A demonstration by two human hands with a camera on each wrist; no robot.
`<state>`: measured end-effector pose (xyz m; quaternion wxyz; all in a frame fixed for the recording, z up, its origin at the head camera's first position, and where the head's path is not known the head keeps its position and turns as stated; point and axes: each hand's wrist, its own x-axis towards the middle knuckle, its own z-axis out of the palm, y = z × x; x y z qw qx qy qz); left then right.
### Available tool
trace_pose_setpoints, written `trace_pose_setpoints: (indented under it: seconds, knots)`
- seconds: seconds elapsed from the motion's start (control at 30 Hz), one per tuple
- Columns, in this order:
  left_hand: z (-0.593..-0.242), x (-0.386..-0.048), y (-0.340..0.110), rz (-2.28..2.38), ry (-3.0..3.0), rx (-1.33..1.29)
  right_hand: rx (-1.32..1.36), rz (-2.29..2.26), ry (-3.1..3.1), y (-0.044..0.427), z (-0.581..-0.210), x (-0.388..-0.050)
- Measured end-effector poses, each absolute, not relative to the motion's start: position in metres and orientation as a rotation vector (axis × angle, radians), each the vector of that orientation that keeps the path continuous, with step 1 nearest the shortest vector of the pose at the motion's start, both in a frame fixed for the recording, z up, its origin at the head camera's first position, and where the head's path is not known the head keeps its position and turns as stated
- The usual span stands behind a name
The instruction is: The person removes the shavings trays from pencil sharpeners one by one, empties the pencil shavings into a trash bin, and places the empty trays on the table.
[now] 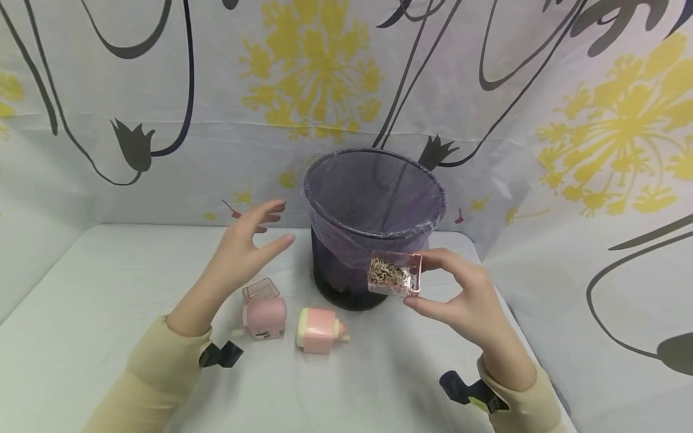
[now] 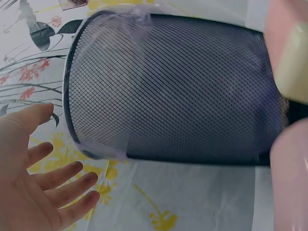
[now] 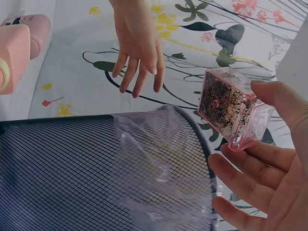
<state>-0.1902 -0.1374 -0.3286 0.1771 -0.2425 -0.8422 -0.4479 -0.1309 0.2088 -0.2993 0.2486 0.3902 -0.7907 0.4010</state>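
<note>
My right hand (image 1: 465, 294) pinches a small clear pink shavings box (image 1: 394, 273) between thumb and fingers. Pencil shavings (image 3: 224, 106) fill part of it. The box is in front of the rim of a dark mesh waste bin (image 1: 338, 264), which has a translucent purple liner (image 1: 346, 240). Left of the bin, my left hand (image 1: 238, 255) hangs in the air with its fingers spread and nothing in them. Below that hand stands a pink crank pencil sharpener (image 1: 265, 316). Beside it is a peach and pale yellow pencil sharpener (image 1: 318, 331).
A clear pinkish tray-like part (image 1: 261, 290) lies just behind the pink sharpener. Everything stands on a white-covered table (image 1: 135, 270). Behind it hangs a white cloth (image 1: 216, 162) printed with yellow flowers and dark stems.
</note>
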Motion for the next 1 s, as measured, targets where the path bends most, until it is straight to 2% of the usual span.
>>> trace_pose_setpoints:
  seconds: [0.2,1.0]
  knots:
    - [-0.320,-0.198,-0.132,-1.405,-2.391,-0.672,1.074,1.111,-2.108,0.211,-0.289,-0.135]
    - [-0.303,-0.219,-0.107,-1.369,-2.488,-0.649,0.928,1.037,-2.165,0.211,-0.251,-0.154]
